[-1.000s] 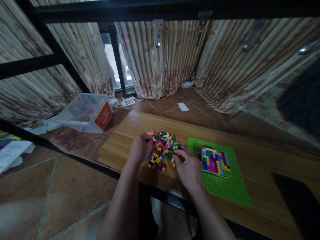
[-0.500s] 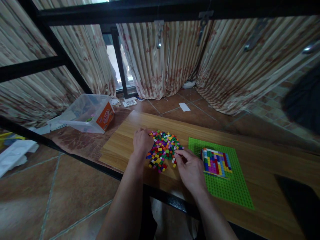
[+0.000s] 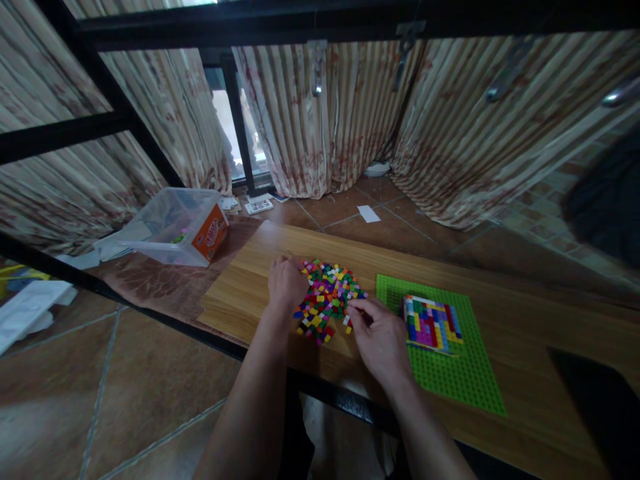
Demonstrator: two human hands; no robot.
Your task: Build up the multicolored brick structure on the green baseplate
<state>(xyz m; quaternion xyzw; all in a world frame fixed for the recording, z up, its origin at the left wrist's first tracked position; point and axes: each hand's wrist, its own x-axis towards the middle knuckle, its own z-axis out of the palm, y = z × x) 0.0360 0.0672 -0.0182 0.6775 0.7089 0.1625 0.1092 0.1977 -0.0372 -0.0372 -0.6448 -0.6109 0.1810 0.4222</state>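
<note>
A loose heap of small multicoloured toy bricks (image 3: 327, 293) lies on a wooden board. At the heap's left edge rests my left hand (image 3: 287, 283), its back towards me and its fingers curled down, mostly hidden. On the right edge of the heap, my right hand (image 3: 380, 337) has its thumb and index finger pinched together; whatever is between the tips is too small to make out. Just right of that hand, a green studded baseplate (image 3: 457, 380) carries a block built of coloured bricks (image 3: 433, 323) in rows.
The wooden board (image 3: 240, 280) stretches across a dark metal frame (image 3: 345, 400). A clear plastic bin (image 3: 165, 230) with an orange label stands on the far left. Near the right corner is a dark flat object (image 3: 595, 393). Striped curtains (image 3: 300, 120) hang behind.
Almost nothing differs. Both hands stay at the heap's edges, with my left hand shifted very slightly to the right.
</note>
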